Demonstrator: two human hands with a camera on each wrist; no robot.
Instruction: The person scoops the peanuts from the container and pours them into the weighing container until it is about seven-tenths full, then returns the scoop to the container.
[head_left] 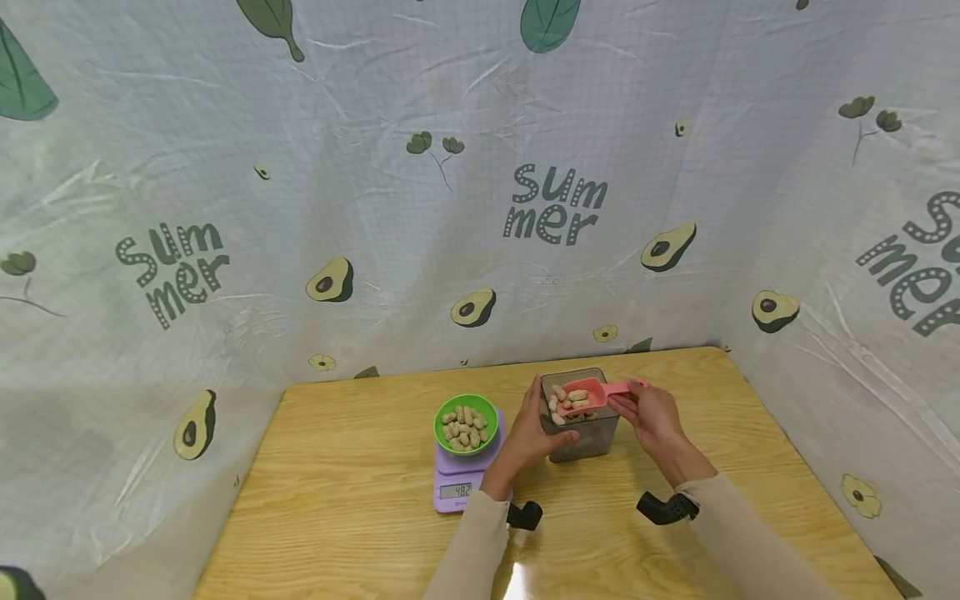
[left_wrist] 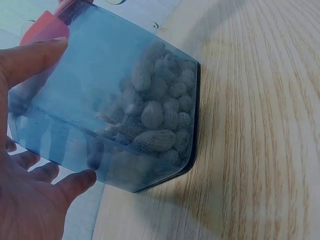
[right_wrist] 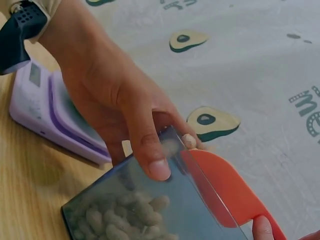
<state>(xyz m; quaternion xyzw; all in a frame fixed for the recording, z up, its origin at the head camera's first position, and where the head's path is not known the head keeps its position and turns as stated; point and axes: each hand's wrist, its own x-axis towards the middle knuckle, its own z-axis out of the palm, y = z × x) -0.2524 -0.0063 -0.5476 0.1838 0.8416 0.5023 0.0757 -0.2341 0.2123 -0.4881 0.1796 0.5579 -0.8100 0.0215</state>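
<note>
My left hand [head_left: 528,433] grips a clear square container [head_left: 588,442], fingers along one side and thumb across another. Unshelled peanuts [left_wrist: 155,140] fill the lower part, seen through its wall in the left wrist view. With my right hand [head_left: 656,417] I hold a pink-red scoop [right_wrist: 230,190] by its handle. The scoop's bowl is at the container's mouth with several peanuts in it. Left of the container, a green bowl [head_left: 438,433] of peanuts sits on a purple kitchen scale [head_left: 446,481]. Its display is lit, partly hidden by my left arm.
The wooden table [head_left: 337,500] runs up to a white plastic sheet [head_left: 390,225] printed with avocados, which hangs at the back and sides. A black wrist device [head_left: 667,507] is worn on each arm.
</note>
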